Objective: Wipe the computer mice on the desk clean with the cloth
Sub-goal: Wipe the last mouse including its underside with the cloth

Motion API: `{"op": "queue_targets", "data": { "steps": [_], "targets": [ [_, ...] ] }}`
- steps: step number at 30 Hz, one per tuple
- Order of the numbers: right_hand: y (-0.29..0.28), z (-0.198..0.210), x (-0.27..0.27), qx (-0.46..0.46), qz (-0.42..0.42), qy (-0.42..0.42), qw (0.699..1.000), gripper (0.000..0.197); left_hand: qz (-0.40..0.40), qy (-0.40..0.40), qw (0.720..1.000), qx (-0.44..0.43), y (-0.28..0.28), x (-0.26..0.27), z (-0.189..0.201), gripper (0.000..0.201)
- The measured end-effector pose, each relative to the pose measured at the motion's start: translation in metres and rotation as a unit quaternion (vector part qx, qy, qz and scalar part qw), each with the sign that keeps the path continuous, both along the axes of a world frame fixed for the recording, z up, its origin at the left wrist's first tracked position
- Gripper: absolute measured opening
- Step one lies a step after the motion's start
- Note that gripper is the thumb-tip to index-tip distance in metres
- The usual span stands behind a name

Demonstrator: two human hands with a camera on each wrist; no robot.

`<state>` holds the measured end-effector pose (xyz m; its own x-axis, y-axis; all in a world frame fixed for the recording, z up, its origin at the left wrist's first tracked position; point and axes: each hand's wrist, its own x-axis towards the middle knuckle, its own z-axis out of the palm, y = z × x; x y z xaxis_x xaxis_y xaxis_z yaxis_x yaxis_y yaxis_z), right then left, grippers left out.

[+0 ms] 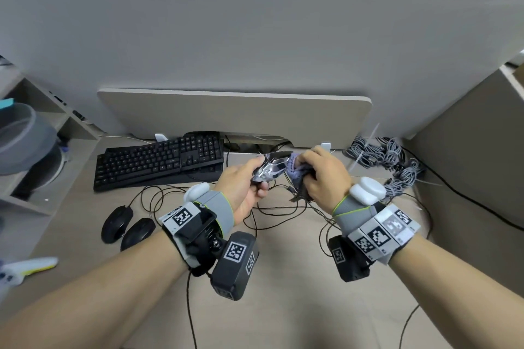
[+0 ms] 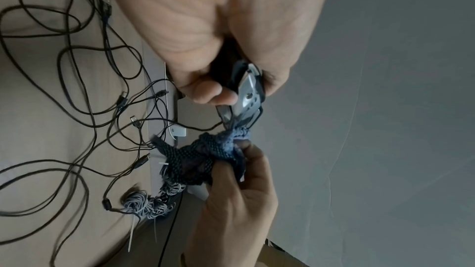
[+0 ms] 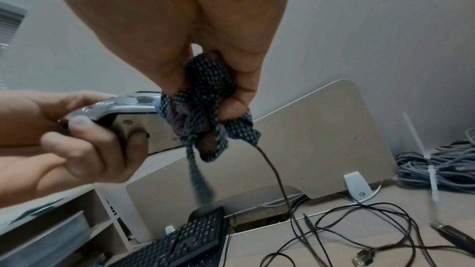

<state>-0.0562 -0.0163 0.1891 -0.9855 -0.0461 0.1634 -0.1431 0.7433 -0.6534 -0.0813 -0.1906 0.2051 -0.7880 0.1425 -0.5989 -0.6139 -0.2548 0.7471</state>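
No readable brand or writing: keyboard (image 1: 158, 163) legends too small, wrist tags only coded squares. My left hand (image 1: 243, 187) grips a silver-and-black mouse (image 1: 270, 168), lifted above the worktop (image 1: 283, 306), fingers curled round its body. My right hand (image 1: 323, 176) clutches the bunched blue cloth (image 1: 295, 170), pressed against the mouse's right end. Two black mice (image 1: 127, 227) lie touching, near left. Loose cables (image 1: 283, 207) below my hands.
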Motion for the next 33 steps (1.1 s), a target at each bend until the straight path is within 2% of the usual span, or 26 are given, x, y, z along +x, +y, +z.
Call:
{"op": "queue_targets", "data": {
  "steps": [4, 6, 11, 17, 21, 25, 27, 30, 33],
  "targets": [
    [0.007, -0.004, -0.007, 0.023, -0.030, -0.007, 0.999, 0.027, -0.023, 0.003, 1.000, -0.013, 0.000, 0.002, 0.002, 0.020],
    [0.004, -0.003, -0.005, 0.026, -0.035, 0.019, 0.999, 0.029, -0.015, 0.004, 1.000, -0.005, 0.000, 0.001, 0.004, 0.019],
    [-0.001, 0.002, -0.001, 0.006, 0.010, 0.045, 0.999, 0.029, -0.014, 0.025, 1.000, -0.006, -0.003, 0.000, 0.009, 0.017],
    [0.001, 0.004, 0.000, -0.048, -0.031, 0.061, 0.997, 0.029, -0.034, 0.043, 0.998, -0.042, 0.000, 0.006, 0.006, 0.014],
    [-0.002, 0.005, 0.002, -0.055, -0.024, 0.062, 0.996, 0.028, -0.078, 0.079, 0.990, -0.089, -0.002, 0.004, 0.006, 0.017],
    [-0.008, 0.013, 0.005, -0.074, -0.016, 0.080, 0.994, 0.028, -0.147, 0.138, 0.967, -0.157, -0.002, 0.004, 0.003, 0.030],
    [-0.014, 0.017, 0.007, -0.087, -0.001, 0.080, 0.993, 0.029, -0.153, 0.141, 0.966, -0.154, 0.001, 0.005, 0.001, 0.034],
    [-0.016, 0.016, 0.009, -0.070, 0.022, 0.073, 0.995, 0.030, -0.129, 0.107, 0.981, -0.097, 0.004, 0.005, 0.004, 0.042],
    [-0.008, 0.012, 0.005, -0.039, -0.010, 0.053, 0.998, 0.031, -0.123, 0.079, 0.987, -0.063, 0.003, 0.004, 0.004, 0.048]
  ]
}}
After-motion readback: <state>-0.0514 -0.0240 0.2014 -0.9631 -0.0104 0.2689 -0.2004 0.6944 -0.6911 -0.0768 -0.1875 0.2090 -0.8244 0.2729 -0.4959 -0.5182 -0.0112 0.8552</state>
